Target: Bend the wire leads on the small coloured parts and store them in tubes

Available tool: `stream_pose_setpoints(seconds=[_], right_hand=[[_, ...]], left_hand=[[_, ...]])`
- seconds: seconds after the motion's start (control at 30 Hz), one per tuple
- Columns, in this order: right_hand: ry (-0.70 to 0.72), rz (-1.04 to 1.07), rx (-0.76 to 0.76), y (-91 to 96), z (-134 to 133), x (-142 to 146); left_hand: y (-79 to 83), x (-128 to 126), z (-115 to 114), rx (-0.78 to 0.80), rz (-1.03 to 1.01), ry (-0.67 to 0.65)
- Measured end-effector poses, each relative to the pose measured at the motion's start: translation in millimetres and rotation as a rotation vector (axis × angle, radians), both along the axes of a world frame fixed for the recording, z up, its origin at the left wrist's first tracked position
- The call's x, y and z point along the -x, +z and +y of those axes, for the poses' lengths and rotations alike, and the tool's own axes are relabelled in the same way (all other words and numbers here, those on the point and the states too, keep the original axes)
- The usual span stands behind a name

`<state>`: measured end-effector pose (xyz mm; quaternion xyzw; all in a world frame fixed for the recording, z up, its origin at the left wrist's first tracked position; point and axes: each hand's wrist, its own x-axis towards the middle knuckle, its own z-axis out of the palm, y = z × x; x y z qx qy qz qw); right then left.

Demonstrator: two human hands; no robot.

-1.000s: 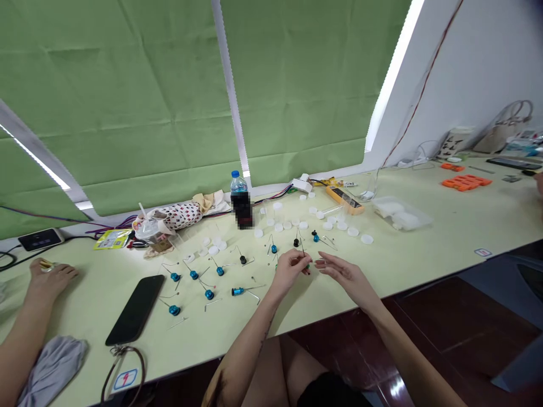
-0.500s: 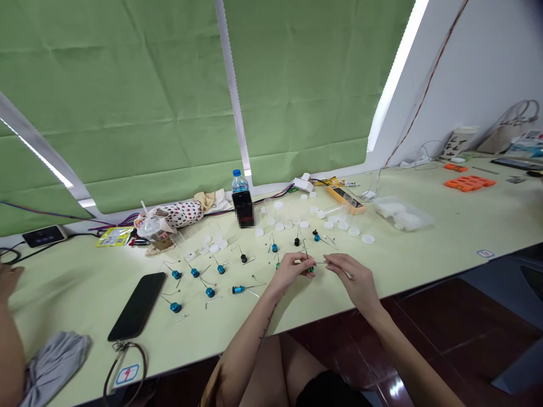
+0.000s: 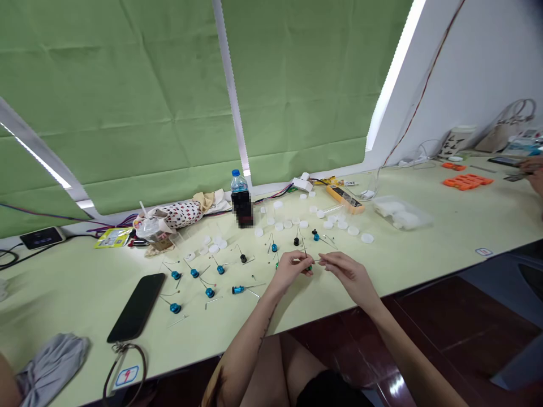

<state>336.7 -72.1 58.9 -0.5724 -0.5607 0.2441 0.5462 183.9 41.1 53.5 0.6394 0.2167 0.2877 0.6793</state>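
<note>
My left hand is closed around a small green metal piece with a thin wire standing up from it. Close on its right, my right hand pinches a thin metal rod, which points at the green piece; whether they touch is too small to tell. Another green piece lies partly hidden behind my left wrist. To the left are several blue pieces with bent wires, such as the blue piece, and a blue cylinder on its side. A small L-shaped hex key lies among them.
Several white round caps are scattered behind my hands, with a yellow multimeter beyond. A black phone lies left, a water bottle stands at the back. Orange parts lie right, near another person's hand.
My hands hold nearly the same pose, the right a little nearer the left. The other person's hand at far left has drawn back, and one has appeared at far right.
</note>
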Motion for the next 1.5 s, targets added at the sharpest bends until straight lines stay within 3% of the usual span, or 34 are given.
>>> stream_pose_setpoints(seconds=[0.13,0.27,0.53,0.77,0.9,1.1,1.2,1.37,1.5], right_hand=[[-0.055,0.266,0.198,-9.4,4,-6],[-0.015,0.221,0.293,-15.0,6,-4],[-0.13,-0.36,-0.013,-12.9,-4,-2],[-0.166,-0.604,-0.146,-19.2,-5,-9],[-0.144,-0.41,-0.112,-12.5,-4,-2],[-0.147,0.089,0.131,-11.5,3,5],[-0.153,0.063,0.057,-11.0,2,6],[-0.069,-0.211,-0.121,-4.5,-5,6],[-0.106,0.082,0.063,-6.6,-2,5]], left_hand=[[-5.0,-2,2,-0.089,-0.002,0.101],[-10.3,-4,2,-0.118,0.04,0.071],[-12.1,0,6,0.132,0.061,-0.038],[-2.8,5,4,0.235,0.087,-0.148],[1.1,5,2,0.19,0.07,-0.109],[-1.0,2,2,0.076,0.062,-0.02],[-2.3,3,2,0.084,0.096,-0.046],[-2.9,4,3,0.14,0.077,-0.104],[-1.2,1,2,-0.005,0.042,0.017]])
